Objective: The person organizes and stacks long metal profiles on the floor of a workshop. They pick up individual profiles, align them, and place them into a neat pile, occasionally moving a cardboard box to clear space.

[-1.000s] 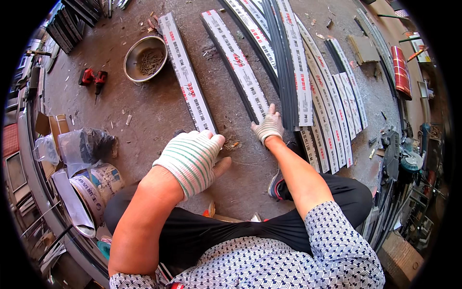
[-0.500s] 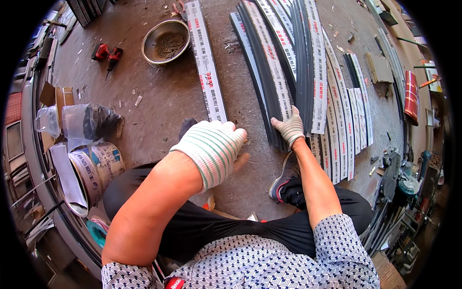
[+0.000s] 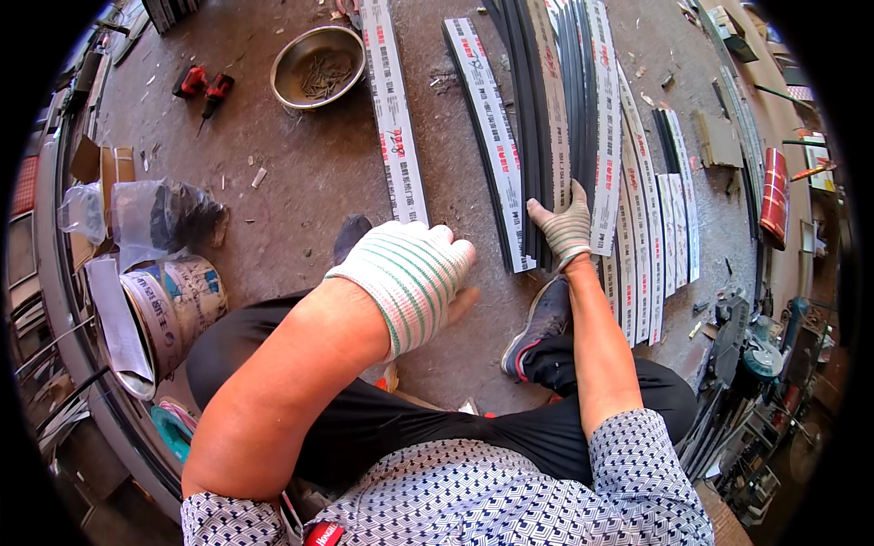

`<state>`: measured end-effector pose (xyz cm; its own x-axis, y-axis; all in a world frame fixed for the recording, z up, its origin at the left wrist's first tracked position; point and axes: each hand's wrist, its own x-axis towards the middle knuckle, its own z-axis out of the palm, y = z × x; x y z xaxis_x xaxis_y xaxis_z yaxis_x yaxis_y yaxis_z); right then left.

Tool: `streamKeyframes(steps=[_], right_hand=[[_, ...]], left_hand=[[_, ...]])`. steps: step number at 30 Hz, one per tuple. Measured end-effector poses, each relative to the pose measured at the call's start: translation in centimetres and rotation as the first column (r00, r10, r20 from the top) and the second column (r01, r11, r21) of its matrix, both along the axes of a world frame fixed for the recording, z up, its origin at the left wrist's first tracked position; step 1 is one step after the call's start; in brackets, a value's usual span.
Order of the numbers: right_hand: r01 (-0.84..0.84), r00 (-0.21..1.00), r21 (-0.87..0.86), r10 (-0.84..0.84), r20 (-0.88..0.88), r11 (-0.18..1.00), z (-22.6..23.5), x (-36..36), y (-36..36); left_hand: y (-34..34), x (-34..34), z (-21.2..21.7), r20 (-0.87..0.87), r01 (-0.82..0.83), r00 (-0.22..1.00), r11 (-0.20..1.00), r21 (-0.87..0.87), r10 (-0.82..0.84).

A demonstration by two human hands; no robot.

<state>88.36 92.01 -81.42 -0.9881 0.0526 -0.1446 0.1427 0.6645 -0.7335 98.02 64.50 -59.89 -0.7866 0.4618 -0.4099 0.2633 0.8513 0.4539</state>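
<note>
My left hand (image 3: pixel 405 284), in a white knit glove with green stripes, is curled at the near end of a long profile (image 3: pixel 393 127) with white printed film. Its fingertips are mostly hidden, so what it holds does not show. My right hand (image 3: pixel 564 227), in a similar glove that leaves the fingertips bare, is closed around the near end of a dark profile (image 3: pixel 539 118), thumb on the left side. Just left of that lies another film-covered profile (image 3: pixel 492 136), white face up. More profiles (image 3: pixel 605 136) fan out to the right on the floor.
A metal bowl of screws (image 3: pixel 319 68) sits far left of centre, with a red and black drill (image 3: pixel 217 96) beside it. Plastic-wrapped material (image 3: pixel 164 223) and a round bucket (image 3: pixel 187 296) stand at left. A red cylinder (image 3: pixel 773 198) and assorted tools (image 3: pixel 763 358) lie right.
My right hand has shifted slightly right with the dark profile. The leftmost profile of that group now shows its white face, with a gap at its far end. My left hand has barely moved.
</note>
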Motion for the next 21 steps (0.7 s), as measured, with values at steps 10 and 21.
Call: streamKeyframes(steps=[10, 21], right_hand=[[-0.002, 1.0, -0.029, 0.002, -0.019, 1.0, -1.3, 0.2, 0.7], [0.002, 1.0, -0.009, -0.002, -0.003, 1.0, -1.8, 1.2, 0.7]], left_hand=[[0.0, -0.1, -0.2, -0.026, 0.01, 1.0, 1.0, 0.013, -0.01], [0.2, -0.2, -0.4, -0.004, 0.014, 1.0, 1.0, 0.002, -0.014]])
